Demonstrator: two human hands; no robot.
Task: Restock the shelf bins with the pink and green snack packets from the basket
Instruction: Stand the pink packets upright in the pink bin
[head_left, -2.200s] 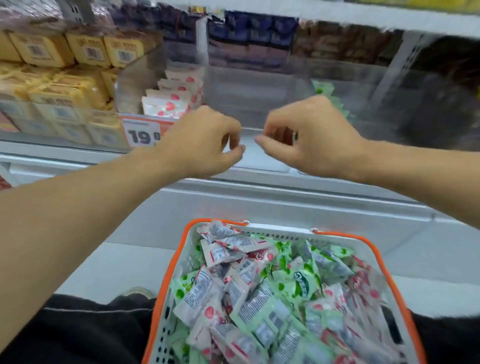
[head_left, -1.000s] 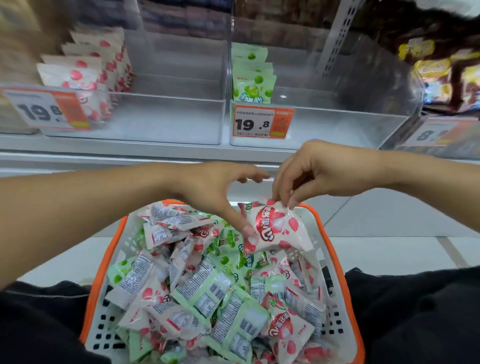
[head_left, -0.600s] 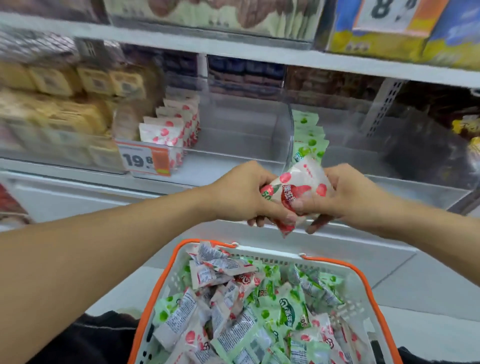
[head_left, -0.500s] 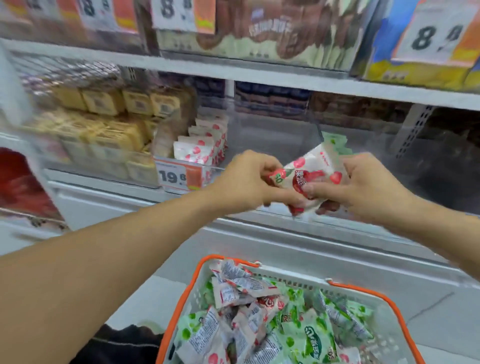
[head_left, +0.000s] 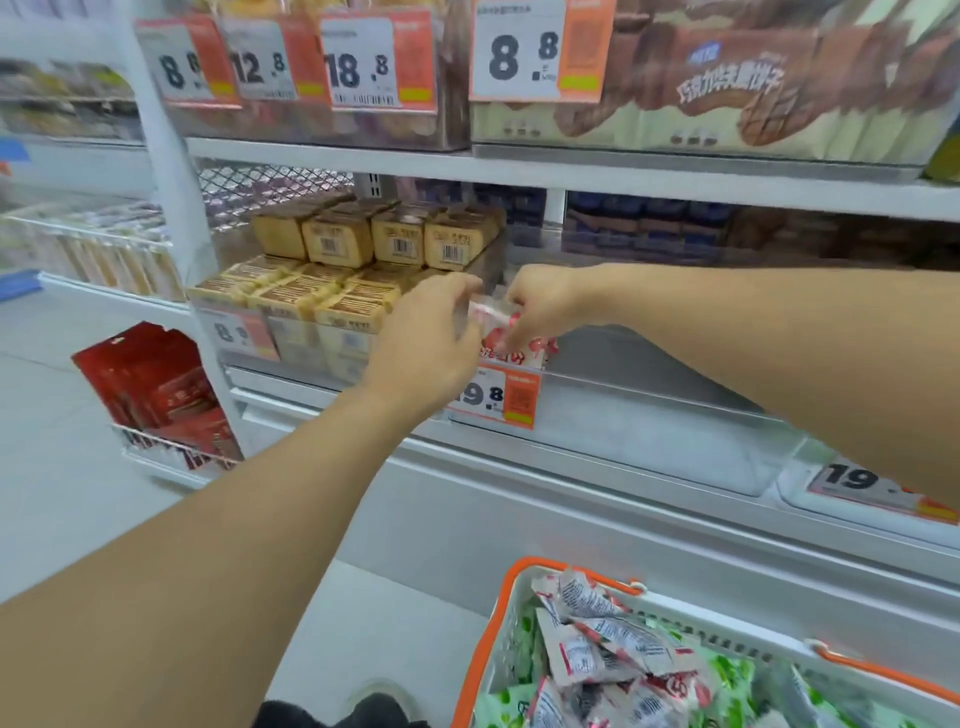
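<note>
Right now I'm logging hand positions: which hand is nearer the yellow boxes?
Left. The left hand is just right of the yellow boxes, overlapping them in view; the right hand is farther right, over the pink packets.

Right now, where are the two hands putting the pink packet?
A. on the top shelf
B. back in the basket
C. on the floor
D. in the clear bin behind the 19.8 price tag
D: the left hand and right hand hold the pink packet at the clear bin behind the 19.8 price tag.

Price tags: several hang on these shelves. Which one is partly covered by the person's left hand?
The 19.8 tag on the pink-packet bin; the left hand hides its first digit, others show fully.
</note>
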